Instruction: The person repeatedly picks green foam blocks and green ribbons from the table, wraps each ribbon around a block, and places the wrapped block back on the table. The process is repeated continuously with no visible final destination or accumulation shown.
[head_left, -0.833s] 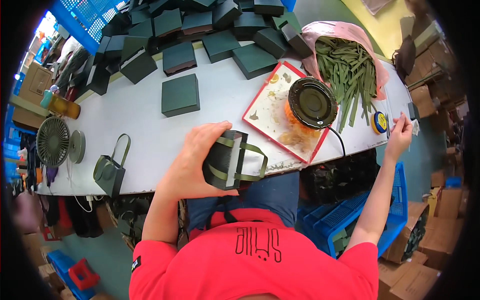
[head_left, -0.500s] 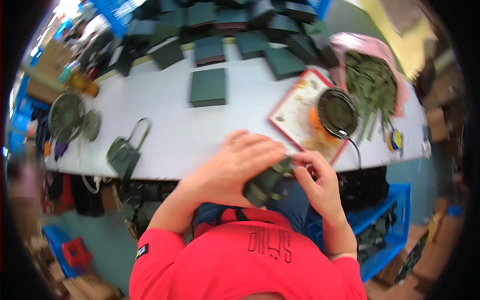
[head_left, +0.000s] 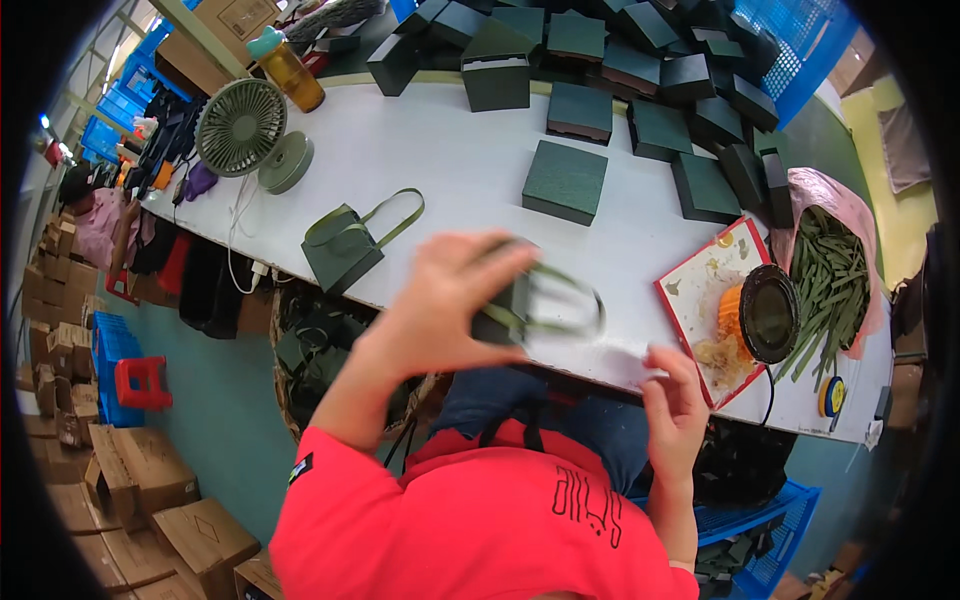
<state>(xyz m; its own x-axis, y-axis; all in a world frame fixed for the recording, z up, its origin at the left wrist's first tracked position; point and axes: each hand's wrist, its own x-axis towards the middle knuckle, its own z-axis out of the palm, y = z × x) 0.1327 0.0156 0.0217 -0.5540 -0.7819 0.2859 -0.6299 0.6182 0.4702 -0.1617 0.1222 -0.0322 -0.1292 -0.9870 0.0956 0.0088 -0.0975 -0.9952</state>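
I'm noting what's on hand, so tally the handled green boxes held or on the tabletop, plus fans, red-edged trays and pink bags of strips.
Handled green boxes: 2, one in the left hand, one on the table
Fan: 1
Red-edged tray: 1
Pink bag: 1
Total: 5

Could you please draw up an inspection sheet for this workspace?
Surface: white tabletop, plain dark green boxes toward its far side.
Work items: dark green box with ribbon handles, held; similar handled box on the tabletop.
Clutter: stained red-rimmed tray, desk fan, amber bottle.
Hands: left hand grips the held box; right hand apart from it, fingertips blurred.
Cables: white cable over the near edge; black cable beside the tray.
Surroundings: cardboard cartons and red stool at left; blue crate at lower right.
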